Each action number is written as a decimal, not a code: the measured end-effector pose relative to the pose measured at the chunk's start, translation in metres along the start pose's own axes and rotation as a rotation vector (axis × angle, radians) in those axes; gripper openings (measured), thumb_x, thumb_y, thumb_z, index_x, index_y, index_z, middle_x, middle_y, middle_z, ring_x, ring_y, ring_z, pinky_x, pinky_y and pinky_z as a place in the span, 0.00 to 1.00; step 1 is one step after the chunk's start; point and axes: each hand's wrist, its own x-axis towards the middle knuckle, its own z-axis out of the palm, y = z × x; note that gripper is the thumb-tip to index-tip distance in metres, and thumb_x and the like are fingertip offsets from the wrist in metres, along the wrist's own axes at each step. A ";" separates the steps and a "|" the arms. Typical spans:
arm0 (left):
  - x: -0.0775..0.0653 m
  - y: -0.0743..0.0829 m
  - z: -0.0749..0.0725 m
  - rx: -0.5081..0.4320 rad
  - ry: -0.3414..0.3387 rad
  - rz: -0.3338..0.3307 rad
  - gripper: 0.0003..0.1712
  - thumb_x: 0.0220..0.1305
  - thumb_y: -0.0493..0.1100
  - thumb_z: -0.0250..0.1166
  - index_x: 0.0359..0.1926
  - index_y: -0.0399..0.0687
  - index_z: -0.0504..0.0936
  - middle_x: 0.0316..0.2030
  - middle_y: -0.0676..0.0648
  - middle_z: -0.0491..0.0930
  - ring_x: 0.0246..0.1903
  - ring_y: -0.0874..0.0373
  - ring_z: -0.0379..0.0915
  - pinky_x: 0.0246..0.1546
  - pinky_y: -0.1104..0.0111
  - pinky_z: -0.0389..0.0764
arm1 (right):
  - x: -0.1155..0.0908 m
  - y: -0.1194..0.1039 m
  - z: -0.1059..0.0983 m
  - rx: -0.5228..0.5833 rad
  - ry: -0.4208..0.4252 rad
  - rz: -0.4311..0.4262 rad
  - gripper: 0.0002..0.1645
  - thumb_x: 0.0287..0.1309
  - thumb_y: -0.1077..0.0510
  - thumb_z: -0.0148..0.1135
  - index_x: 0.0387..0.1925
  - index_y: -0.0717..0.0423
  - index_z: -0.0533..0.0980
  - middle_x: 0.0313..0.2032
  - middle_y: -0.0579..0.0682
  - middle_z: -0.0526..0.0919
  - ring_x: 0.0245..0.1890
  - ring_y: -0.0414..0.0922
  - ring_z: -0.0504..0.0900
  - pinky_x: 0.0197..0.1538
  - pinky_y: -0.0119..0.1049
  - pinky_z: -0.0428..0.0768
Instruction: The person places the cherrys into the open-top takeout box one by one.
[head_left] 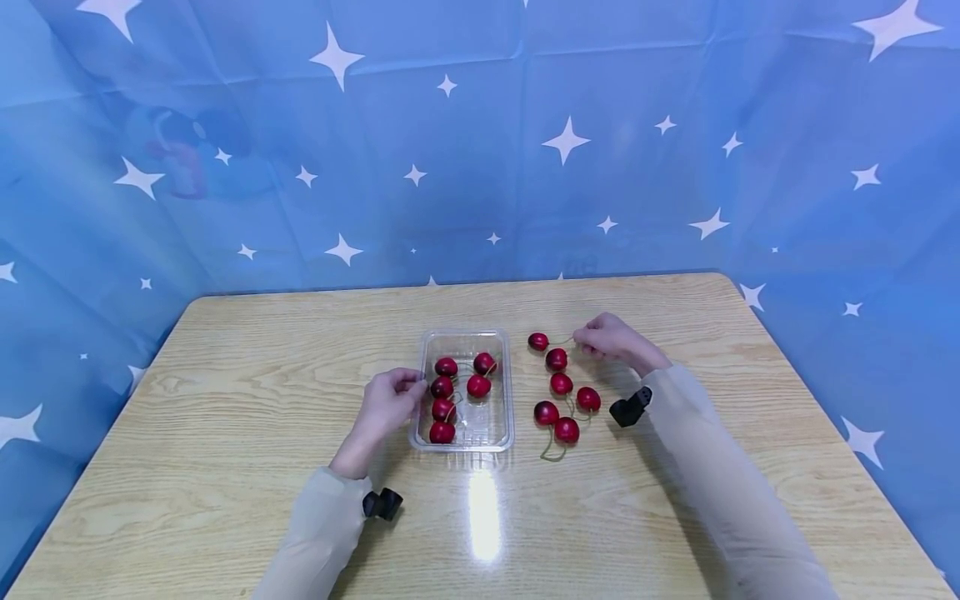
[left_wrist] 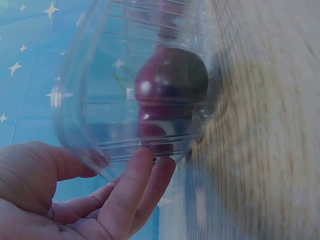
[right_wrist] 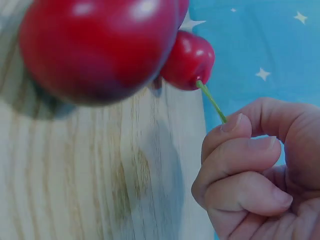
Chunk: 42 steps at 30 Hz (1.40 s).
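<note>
My left hand [head_left: 386,405] holds the left side of a clear plastic container [head_left: 512,400]. In the left wrist view its thumb is at the rim, and the fingertips [left_wrist: 137,167] press the outer wall. Several red cherries [head_left: 443,409] lie inside, most of them lined up along the left wall. At the far end of the loose cherries, my right hand [head_left: 613,340] pinches the green stem [right_wrist: 212,102] of a dark red cherry [head_left: 537,342] between thumb and curled fingers. That cherry hangs from the stem's end toward the left, its stem stretched straight in the right wrist view.
Several loose cherries [head_left: 561,383] with green stems lie on the wooden table [head_left: 247,400] between the container and my right arm. A blue cloth with white stars [head_left: 337,58] hangs behind the table's far edge. Light reflects off the tabletop in front of the container.
</note>
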 end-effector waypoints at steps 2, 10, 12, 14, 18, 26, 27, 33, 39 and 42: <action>0.000 0.000 0.000 -0.002 0.002 -0.003 0.13 0.63 0.33 0.58 0.46 0.28 0.78 0.33 0.37 0.79 0.25 0.58 0.75 0.28 0.68 0.83 | -0.001 0.000 0.001 0.014 -0.001 0.002 0.15 0.59 0.59 0.47 0.18 0.59 0.68 0.12 0.44 0.63 0.12 0.37 0.55 0.17 0.28 0.56; -0.001 0.002 0.000 0.000 0.001 -0.010 0.13 0.63 0.33 0.59 0.47 0.28 0.78 0.33 0.37 0.79 0.26 0.56 0.76 0.28 0.68 0.83 | 0.002 0.005 0.006 0.029 -0.002 0.013 0.14 0.56 0.59 0.46 0.16 0.56 0.68 0.12 0.44 0.66 0.11 0.36 0.54 0.16 0.27 0.54; -0.001 0.002 0.000 -0.003 0.002 -0.011 0.14 0.63 0.33 0.59 0.47 0.28 0.78 0.34 0.37 0.79 0.26 0.55 0.76 0.29 0.68 0.83 | 0.002 0.006 0.007 0.034 0.001 0.014 0.15 0.56 0.59 0.46 0.15 0.55 0.68 0.12 0.44 0.66 0.10 0.36 0.54 0.16 0.27 0.54; -0.001 0.002 0.001 -0.004 0.001 -0.007 0.13 0.63 0.33 0.58 0.47 0.27 0.77 0.34 0.36 0.79 0.27 0.54 0.77 0.29 0.67 0.83 | 0.002 0.007 0.008 0.044 -0.005 0.004 0.15 0.56 0.59 0.46 0.15 0.54 0.68 0.12 0.44 0.67 0.11 0.36 0.54 0.16 0.27 0.54; -0.001 0.001 0.000 0.001 0.002 -0.004 0.13 0.63 0.33 0.58 0.47 0.27 0.77 0.34 0.36 0.79 0.27 0.54 0.77 0.29 0.67 0.83 | 0.000 0.008 0.009 0.085 -0.021 -0.015 0.15 0.56 0.59 0.47 0.14 0.54 0.67 0.12 0.44 0.68 0.11 0.36 0.55 0.15 0.26 0.53; -0.001 0.001 0.000 0.012 0.001 0.004 0.14 0.63 0.33 0.58 0.47 0.27 0.77 0.35 0.36 0.79 0.30 0.51 0.78 0.28 0.69 0.83 | -0.003 0.012 0.008 0.193 -0.080 -0.041 0.13 0.54 0.63 0.44 0.17 0.55 0.68 0.13 0.44 0.67 0.11 0.36 0.57 0.14 0.25 0.53; -0.001 0.001 0.000 0.011 0.001 0.003 0.14 0.63 0.33 0.58 0.47 0.27 0.77 0.35 0.36 0.79 0.30 0.50 0.78 0.28 0.69 0.83 | -0.004 0.012 0.008 0.210 -0.084 -0.046 0.13 0.54 0.63 0.44 0.17 0.55 0.68 0.13 0.44 0.67 0.11 0.35 0.57 0.14 0.25 0.52; 0.000 -0.001 0.001 0.012 0.002 0.004 0.14 0.63 0.33 0.59 0.48 0.27 0.77 0.36 0.35 0.79 0.30 0.50 0.78 0.28 0.69 0.83 | -0.010 0.010 0.007 0.277 -0.098 -0.088 0.14 0.56 0.62 0.44 0.17 0.55 0.66 0.13 0.43 0.67 0.11 0.34 0.57 0.14 0.24 0.52; 0.000 0.000 0.001 -0.001 0.003 0.000 0.14 0.63 0.33 0.58 0.47 0.28 0.77 0.36 0.35 0.79 0.30 0.50 0.78 0.28 0.69 0.83 | -0.020 0.003 0.006 0.340 -0.110 -0.120 0.16 0.60 0.62 0.46 0.16 0.54 0.66 0.14 0.43 0.68 0.11 0.34 0.58 0.14 0.24 0.54; 0.000 0.000 0.001 -0.013 0.002 -0.007 0.14 0.63 0.33 0.58 0.48 0.27 0.77 0.36 0.35 0.79 0.29 0.51 0.78 0.29 0.69 0.83 | -0.024 0.001 0.006 0.357 -0.119 -0.135 0.16 0.61 0.62 0.46 0.16 0.54 0.66 0.14 0.43 0.68 0.11 0.34 0.58 0.15 0.24 0.54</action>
